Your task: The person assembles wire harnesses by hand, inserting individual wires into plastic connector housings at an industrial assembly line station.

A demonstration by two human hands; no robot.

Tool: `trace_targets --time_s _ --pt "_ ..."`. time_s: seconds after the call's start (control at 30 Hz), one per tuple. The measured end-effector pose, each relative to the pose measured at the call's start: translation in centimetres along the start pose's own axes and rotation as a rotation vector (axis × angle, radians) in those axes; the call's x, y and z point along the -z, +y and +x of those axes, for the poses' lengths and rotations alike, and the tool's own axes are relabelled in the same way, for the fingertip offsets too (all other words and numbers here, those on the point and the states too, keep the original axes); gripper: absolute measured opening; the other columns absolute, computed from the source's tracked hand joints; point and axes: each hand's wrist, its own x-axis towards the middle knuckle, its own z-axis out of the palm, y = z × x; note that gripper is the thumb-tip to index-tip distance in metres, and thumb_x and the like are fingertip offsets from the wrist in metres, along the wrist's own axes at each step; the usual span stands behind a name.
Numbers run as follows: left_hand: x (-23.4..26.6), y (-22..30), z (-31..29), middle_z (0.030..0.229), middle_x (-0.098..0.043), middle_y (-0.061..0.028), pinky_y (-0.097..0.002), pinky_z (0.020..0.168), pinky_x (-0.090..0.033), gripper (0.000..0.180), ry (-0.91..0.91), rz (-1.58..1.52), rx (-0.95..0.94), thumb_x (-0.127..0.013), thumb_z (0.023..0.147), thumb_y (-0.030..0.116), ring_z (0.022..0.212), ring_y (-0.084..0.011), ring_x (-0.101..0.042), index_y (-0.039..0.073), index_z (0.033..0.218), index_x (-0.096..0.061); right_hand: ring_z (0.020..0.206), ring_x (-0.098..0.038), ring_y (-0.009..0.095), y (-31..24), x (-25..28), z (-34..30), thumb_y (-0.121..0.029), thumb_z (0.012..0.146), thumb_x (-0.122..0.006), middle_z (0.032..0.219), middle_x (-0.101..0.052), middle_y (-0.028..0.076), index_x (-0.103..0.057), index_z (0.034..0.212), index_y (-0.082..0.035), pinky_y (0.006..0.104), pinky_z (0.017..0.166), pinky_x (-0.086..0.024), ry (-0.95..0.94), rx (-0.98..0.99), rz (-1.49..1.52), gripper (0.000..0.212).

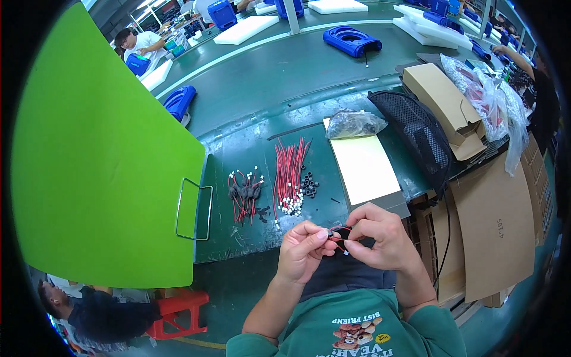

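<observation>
The left hand and right hand pinch a thin red wire between them. Other red wires lie in bunches on the green bench.

Off to the left, a big lime-green panel blocks much of the room, a metal loop handle near its edge. Past it, someone in a white shirt bends over a blue housing. Down by the panel's foot, a person in dark clothes is beside a red stool. Over on the right, a black mesh bag slumps against an open cardboard box, with clear plastic bags heaped just beyond.
</observation>
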Motion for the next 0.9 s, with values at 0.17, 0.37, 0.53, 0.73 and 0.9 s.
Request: trace_targets --time_s 0.17,0.37,0.53,0.73,0.9 --pt "-0.8 -0.5 -0.2 0.085 -0.063 -0.0176 -0.0257 0.061 -0.055 0.004 0.056 0.131 -0.076 -0.053 0.084 0.000 0.070 -0.0171 -0.065 0.001 0.084 -0.056 0.061 -0.058 0.019 -0.4 -0.5 -0.2 -0.003 0.067 -0.065 0.079 -0.057 0.007 -0.055 0.064 -0.003 0.0276 0.052 -0.047 0.022 -0.014 -0.067 0.010" --pt "-0.9 -1.1 -0.3 0.085 -0.063 -0.0162 -0.0242 0.059 -0.052 0.007 0.064 0.253 -0.238 -0.057 0.081 -0.001 0.065 -0.0144 -0.062 0.001 0.088 -0.057 0.064 -0.058 0.017 -0.3 -1.7 -1.1 -0.001 0.064 -0.069 0.076 -0.057 0.007 -0.062 0.069 -0.004 0.0254 0.055 -0.047 0.138 -0.062 -0.053 0.009" --pt "-0.2 -0.9 -0.2 0.084 -0.064 -0.0124 -0.0224 0.053 -0.049 0.012 0.086 0.106 -0.017 -0.057 0.082 0.002 0.059 -0.0123 -0.059 0.000 0.093 -0.060 0.063 -0.061 0.018 -0.3 -2.3 -1.4 -0.004 0.066 -0.071 0.078 -0.059 0.007 -0.065 0.078 -0.004 0.0251 0.055 -0.049 0.182 0.004 0.002 0.013" --pt "0.3 -0.5 -0.6 0.077 -0.063 -0.0093 -0.0219 0.052 -0.049 0.014 -0.028 -0.035 0.032 -0.058 0.083 0.005 0.058 -0.0111 -0.058 -0.002 0.094 -0.061 0.071 -0.064 0.020 0.5 -1.9 -1.4 -0.004 0.066 -0.070 0.087 -0.062 0.010 -0.066 0.083 -0.002 0.0251 0.059 -0.052 0.196 0.179 0.022 0.018" --pt "-0.4 -0.4 -1.0 0.074 -0.062 -0.0084 -0.0207 0.051 -0.048 0.015 0.000 0.243 -0.017 -0.056 0.084 0.007 0.056 -0.0096 -0.056 -0.002 0.096 -0.061 0.068 -0.064 0.021 0.3 -1.8 -1.3 -0.003 0.067 -0.069 0.083 -0.063 0.011 -0.065 0.082 -0.001 0.0264 0.056 -0.052 0.182 0.228 -0.077 0.016"
